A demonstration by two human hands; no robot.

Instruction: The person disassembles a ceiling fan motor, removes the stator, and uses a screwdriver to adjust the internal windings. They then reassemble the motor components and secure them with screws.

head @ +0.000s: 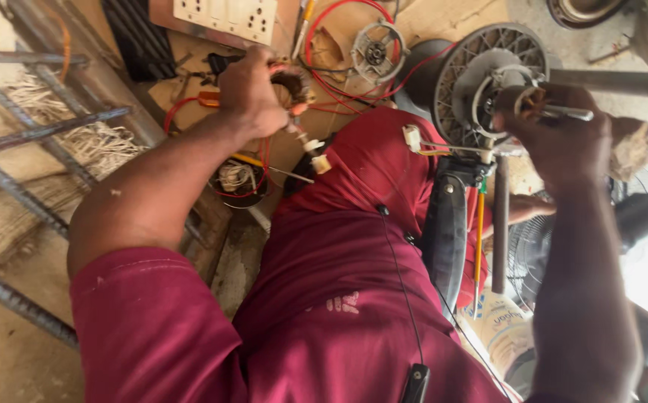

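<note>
My left hand (249,89) is closed around a small motor stator with copper windings (293,80), from which red wires (339,89) and a white connector (316,160) trail. My right hand (563,138) grips a rotor with a metal shaft (563,112) sticking out to the right. Just left of that hand sits a round grey fan motor housing with a slotted grille (481,67). My lap in maroon cloth (354,246) lies below both hands.
A white switch board (227,16) lies at the top. A round metal motor end plate (376,51) rests on cardboard. Rusty steel bars (33,134) run along the left. A black fan stand (447,224), a yellow-handled screwdriver (479,231), a stone (634,145) and a fan guard (533,254) are at the right.
</note>
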